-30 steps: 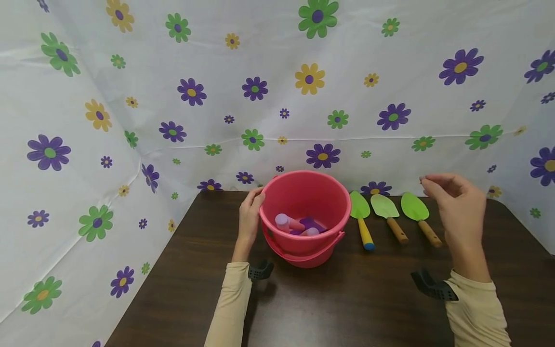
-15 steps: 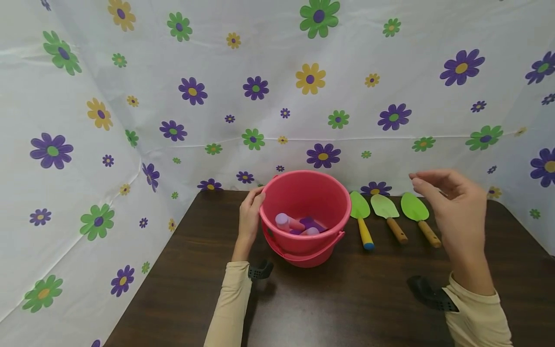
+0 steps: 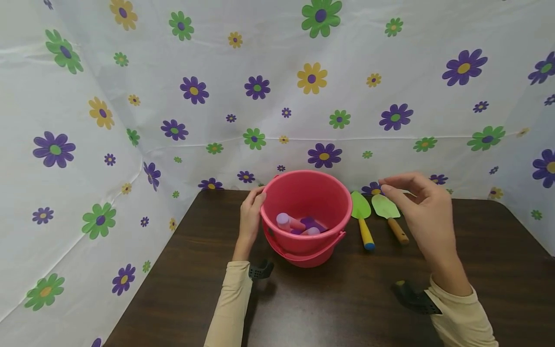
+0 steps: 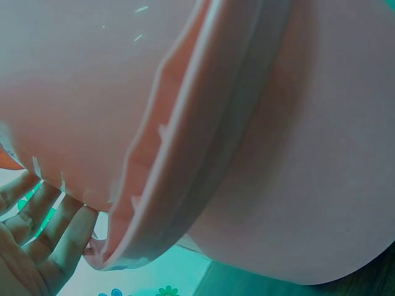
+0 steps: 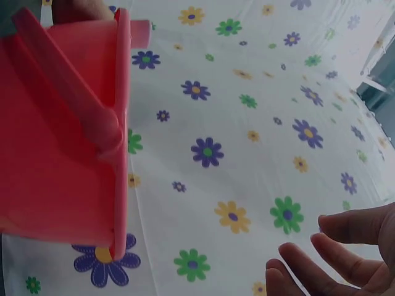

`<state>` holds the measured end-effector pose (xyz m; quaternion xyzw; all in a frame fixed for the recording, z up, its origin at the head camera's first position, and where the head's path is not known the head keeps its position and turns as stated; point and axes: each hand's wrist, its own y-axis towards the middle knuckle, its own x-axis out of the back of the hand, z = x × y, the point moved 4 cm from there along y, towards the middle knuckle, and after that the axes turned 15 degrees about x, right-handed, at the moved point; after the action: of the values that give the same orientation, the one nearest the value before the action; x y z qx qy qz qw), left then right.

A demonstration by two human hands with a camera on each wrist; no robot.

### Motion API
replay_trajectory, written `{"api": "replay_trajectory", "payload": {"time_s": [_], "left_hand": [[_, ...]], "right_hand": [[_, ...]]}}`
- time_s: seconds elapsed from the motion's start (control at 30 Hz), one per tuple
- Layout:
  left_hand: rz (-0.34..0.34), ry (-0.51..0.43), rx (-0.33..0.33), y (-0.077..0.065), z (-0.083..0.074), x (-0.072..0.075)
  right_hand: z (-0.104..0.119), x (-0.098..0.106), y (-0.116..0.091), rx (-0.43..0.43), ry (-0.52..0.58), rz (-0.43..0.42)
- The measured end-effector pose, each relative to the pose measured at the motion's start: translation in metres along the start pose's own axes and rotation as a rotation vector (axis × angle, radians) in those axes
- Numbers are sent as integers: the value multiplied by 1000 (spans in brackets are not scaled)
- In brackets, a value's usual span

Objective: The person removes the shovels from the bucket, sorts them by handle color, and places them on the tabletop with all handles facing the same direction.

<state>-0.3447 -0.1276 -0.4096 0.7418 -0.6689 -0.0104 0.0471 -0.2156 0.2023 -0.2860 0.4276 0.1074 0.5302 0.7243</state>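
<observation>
The left hand (image 3: 250,218) rests against the side of the red bucket (image 3: 306,217), fingers laid up along its wall to the rim; the left wrist view shows them fairly straight against the plastic, more a steadying touch than a firm grip. The right hand (image 3: 422,212) hangs in the air just right of the bucket, holding nothing, its fingers loosely bent with thumb and forefinger pointing towards the bucket. Directly under and just beyond that hand lie two small trowels with green blades: one with a yellow and blue handle (image 3: 362,219) nearest the bucket, and one with a wooden handle (image 3: 389,218) beside it, partly covered by the fingers. Anything further right is hidden behind the hand.

Inside the bucket, between the two hands, sit a few pink and purple pieces (image 3: 299,225), too small to identify.

The main risk seems to be the bucket itself. It looks light, and its handle is folded down at the front, so a knock from the right hand could slide or tip it, since the left hand only braces one side. A low sweep of the right hand could also nudge the trowels out of line or push one against the bucket.
</observation>
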Motion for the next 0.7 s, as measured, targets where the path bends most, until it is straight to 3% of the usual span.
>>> {"api": "replay_trajectory", "payload": {"time_s": [0.43,0.7], "left_hand": [[-6,-2,-2,0,-1,1],[-9,-2,6,2,0,0]], "right_hand": [[10,-40,6,66,64,94],[12,-64,6,32,93,177]]}}
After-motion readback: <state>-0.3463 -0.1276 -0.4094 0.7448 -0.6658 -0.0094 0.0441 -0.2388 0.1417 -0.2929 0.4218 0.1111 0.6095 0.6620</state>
